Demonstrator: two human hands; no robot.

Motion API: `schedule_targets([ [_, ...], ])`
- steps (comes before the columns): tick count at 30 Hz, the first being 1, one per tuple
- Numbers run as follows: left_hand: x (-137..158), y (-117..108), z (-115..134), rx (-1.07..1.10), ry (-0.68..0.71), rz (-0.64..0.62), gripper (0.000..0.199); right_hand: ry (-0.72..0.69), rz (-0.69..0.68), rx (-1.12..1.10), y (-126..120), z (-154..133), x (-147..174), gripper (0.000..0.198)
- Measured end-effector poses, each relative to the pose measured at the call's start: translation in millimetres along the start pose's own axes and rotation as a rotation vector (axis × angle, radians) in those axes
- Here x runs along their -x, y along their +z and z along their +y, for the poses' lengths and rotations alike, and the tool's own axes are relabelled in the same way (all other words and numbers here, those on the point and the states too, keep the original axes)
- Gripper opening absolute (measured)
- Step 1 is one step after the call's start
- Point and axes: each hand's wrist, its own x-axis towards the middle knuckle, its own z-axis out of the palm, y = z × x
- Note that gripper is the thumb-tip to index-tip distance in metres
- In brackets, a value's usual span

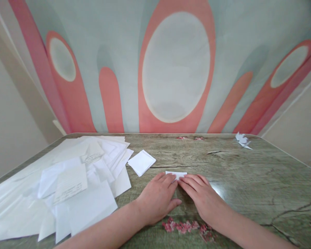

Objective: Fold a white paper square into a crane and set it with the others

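Observation:
A small folded white paper [176, 174] lies flat on the table in front of me. My left hand [157, 197] holds down its left part, fingers pressed together and thumb stretched out apart from the paper. From the other side, my right hand [200, 193] has its closed fingertips on the right part, close to the left fingertips. The near edge of the paper is partly hidden under my fingers, and the right thumb is out of sight. Beyond my left hand rests a square of folded white paper [142, 162], touched by neither hand.
Loose white sheets [93, 204], some with writing, cover the left of the wood-patterned table [261, 186]. A pointed folded-paper piece [243, 140] lies at the far right. Pink blossoms [182, 226] show on the tabletop near my wrists. A patterned backdrop [129, 52] stands behind.

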Motion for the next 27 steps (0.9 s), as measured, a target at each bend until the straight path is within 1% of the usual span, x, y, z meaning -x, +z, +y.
schedule_targets([
  [7,0,-1,0,-0.04,0.01,0.004,0.042,-0.016,0.064,0.061,-1,-5,-3,0.033],
  [16,1,4,-2,-0.081,0.029,0.024,0.044,-0.032,0.065,0.188,6,-3,-4,0.027],
  [22,1,2,-2,-0.074,0.026,0.005,0.045,0.03,0.04,0.3,2,3,5,0.024],
  [24,1,2,-2,-0.07,0.023,0.01,0.044,0.045,0.052,0.326,-1,5,6,0.023],
  [27,1,1,-1,-0.069,0.015,0.021,0.043,0.053,0.088,0.303,-6,7,6,0.022],
])
